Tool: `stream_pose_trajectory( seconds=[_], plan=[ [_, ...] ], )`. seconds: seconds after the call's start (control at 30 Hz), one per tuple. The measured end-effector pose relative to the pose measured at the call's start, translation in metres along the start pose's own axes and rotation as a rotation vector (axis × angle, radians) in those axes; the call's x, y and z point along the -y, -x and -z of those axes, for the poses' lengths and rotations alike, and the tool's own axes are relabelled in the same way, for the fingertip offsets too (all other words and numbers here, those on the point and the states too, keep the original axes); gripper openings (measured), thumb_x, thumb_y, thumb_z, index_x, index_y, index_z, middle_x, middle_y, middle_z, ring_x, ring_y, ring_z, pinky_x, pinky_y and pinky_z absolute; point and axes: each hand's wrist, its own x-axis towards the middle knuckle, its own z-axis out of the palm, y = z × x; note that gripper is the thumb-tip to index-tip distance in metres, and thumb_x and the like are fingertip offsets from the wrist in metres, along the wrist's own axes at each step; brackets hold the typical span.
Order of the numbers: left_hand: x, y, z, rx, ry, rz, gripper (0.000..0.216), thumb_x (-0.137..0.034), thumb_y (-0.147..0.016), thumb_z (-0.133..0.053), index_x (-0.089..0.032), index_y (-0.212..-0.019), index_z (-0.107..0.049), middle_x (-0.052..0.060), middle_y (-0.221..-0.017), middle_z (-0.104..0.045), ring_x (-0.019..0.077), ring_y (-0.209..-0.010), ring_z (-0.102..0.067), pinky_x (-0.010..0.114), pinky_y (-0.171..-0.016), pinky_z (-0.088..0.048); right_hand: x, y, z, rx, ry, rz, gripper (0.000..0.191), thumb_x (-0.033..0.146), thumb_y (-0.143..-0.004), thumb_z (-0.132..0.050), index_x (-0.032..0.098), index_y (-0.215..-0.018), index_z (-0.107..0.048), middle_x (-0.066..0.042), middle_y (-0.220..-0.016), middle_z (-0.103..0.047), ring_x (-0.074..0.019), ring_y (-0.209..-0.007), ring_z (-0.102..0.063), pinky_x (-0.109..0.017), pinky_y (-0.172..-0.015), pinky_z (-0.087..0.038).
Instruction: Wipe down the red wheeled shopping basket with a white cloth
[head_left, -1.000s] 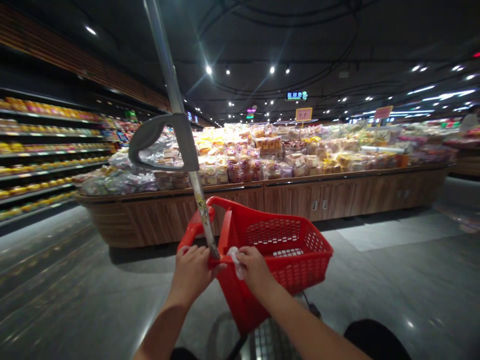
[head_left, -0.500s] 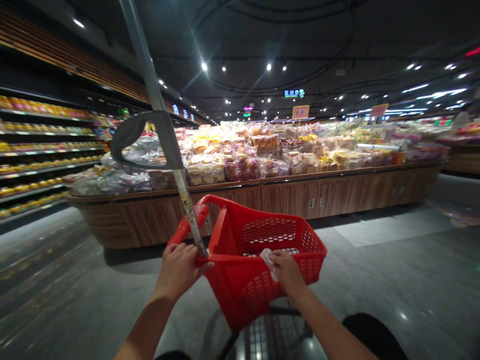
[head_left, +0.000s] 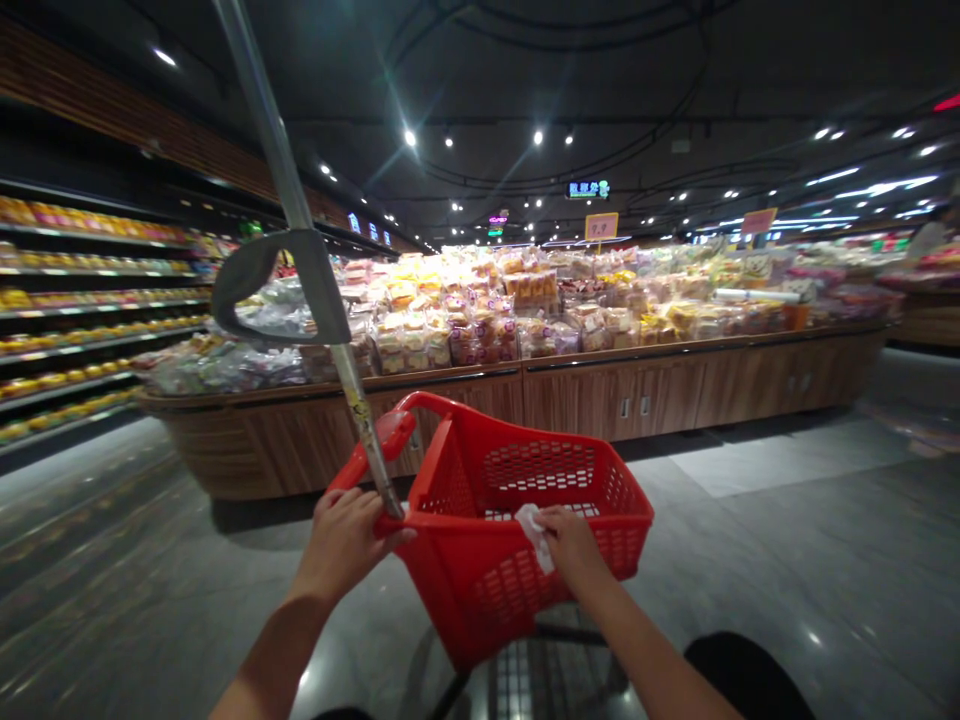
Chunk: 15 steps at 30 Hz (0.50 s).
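A red plastic shopping cart stands side-on before me, its basket walls pierced with holes. My left hand is closed around the left end of its push handle. Right beside those fingers, a metal pole with a grey loop-shaped grip rises tilted to the upper left; how its lower end is fixed I cannot tell. On the near rim of the basket, my right hand pinches a crumpled white tissue against the red plastic.
Behind the cart runs a long wooden display counter piled with bagged baked goods. Shelves of packaged goods line the left side. A price sign stands above the counter. Shiny grey floor spreads to the right.
The right hand and tissue have shifted slightly left along the basket rim. The pole and left hand appear a little further left, and the cart has turned slightly.
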Motion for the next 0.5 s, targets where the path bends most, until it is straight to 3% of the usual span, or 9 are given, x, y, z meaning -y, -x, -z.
stream_pose_trajectory(
  seconds=[0.1,0.2,0.27,0.3,0.33,0.4,0.5],
  plan=[
    [-0.002,0.004,-0.006,-0.108,-0.007,0.03,0.037,-0.054,-0.075,-0.051,-0.022,-0.089,-0.063,0.007,-0.1,-0.066,0.0265,-0.1,-0.053,0.049,-0.097,-0.022,0.0,0.006,0.01,-0.036,-0.059,-0.008,0.034,0.001,-0.071,-0.048,0.018,-0.088,-0.071,-0.008,-0.094,-0.066,-0.0193,-0.09,-0.06,-0.029,-0.084,-0.044],
    [-0.019,0.02,-0.016,-0.462,0.023,0.212,0.056,-0.054,-0.075,-0.05,-0.013,-0.113,-0.053,0.019,-0.128,-0.048,0.0333,-0.121,-0.04,0.058,-0.103,-0.012,0.023,0.015,0.011,-0.109,-0.172,0.01,0.03,0.004,-0.072,-0.048,0.019,-0.088,-0.068,-0.007,-0.097,-0.061,-0.0188,-0.09,-0.058,-0.029,-0.083,-0.043],
    [-0.042,0.038,-0.024,-0.626,0.18,0.295,0.056,-0.05,-0.076,-0.052,-0.015,-0.119,-0.048,0.018,-0.132,-0.044,0.0308,-0.123,-0.039,0.054,-0.105,-0.018,0.044,0.025,0.004,-0.13,-0.244,0.009,0.025,0.005,-0.07,-0.049,0.018,-0.085,-0.064,-0.005,-0.09,-0.059,-0.018,-0.084,-0.057,-0.028,-0.077,-0.044],
    [-0.056,0.047,-0.029,-0.633,0.302,0.325,0.055,-0.048,-0.073,-0.057,-0.018,-0.119,-0.048,0.015,-0.129,-0.047,0.0296,-0.122,-0.041,0.051,-0.105,-0.023,0.054,0.031,-0.001,-0.122,-0.28,0.007,0.022,0.005,-0.07,-0.049,0.019,-0.083,-0.061,-0.003,-0.084,-0.058,-0.0172,-0.08,-0.056,-0.026,-0.073,-0.044],
    [-0.072,0.057,-0.034,-0.605,0.479,0.342,0.056,-0.047,-0.071,-0.06,-0.019,-0.118,-0.048,0.014,-0.126,-0.05,0.0282,-0.118,-0.045,0.046,-0.101,-0.032,0.064,0.038,-0.007,-0.098,-0.317,0.007,0.02,0.005,-0.069,-0.05,0.019,-0.081,-0.057,-0.002,-0.08,-0.057,-0.0162,-0.076,-0.055,-0.025,-0.07,-0.043],
    [-0.101,0.071,-0.043,-0.424,0.908,0.43,0.061,-0.048,-0.071,-0.06,-0.019,-0.123,-0.044,0.013,-0.123,-0.053,0.0264,-0.109,-0.053,0.039,-0.09,-0.045,0.079,0.051,-0.019,-0.025,-0.381,0.045,0.02,0.004,-0.066,-0.05,0.019,-0.079,-0.053,0.0,-0.079,-0.056,-0.0145,-0.073,-0.054,-0.023,-0.066,-0.042],
    [-0.131,0.079,-0.054,-0.077,1.41,0.542,0.059,-0.056,-0.07,-0.057,-0.015,-0.113,-0.053,0.013,-0.107,-0.063,0.0266,-0.1,-0.059,0.036,-0.085,-0.049,0.091,0.064,-0.026,0.163,-0.418,0.192,0.026,0.001,-0.059,-0.052,0.018,-0.078,-0.055,-0.001,-0.085,-0.057,-0.0142,-0.078,-0.054,-0.021,-0.067,-0.042]
  ],
)
